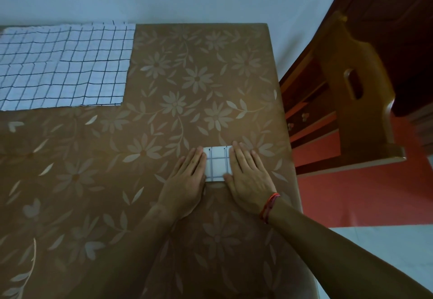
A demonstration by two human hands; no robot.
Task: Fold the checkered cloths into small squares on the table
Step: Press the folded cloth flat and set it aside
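Observation:
A white checkered cloth folded into a small square (218,163) lies near the right edge of the table. My left hand (187,177) lies flat with straight fingers pressing its left side. My right hand (248,174), with a red thread on the wrist, presses its right side the same way. Only the middle strip of the folded cloth shows between the hands. A pile of unfolded white checkered cloths (63,64) lies spread flat at the table's far left corner.
The table carries a brown cloth with a pale flower pattern (140,134). A wooden chair (351,102) stands close to the table's right edge over a red floor. A pale wall runs behind the table.

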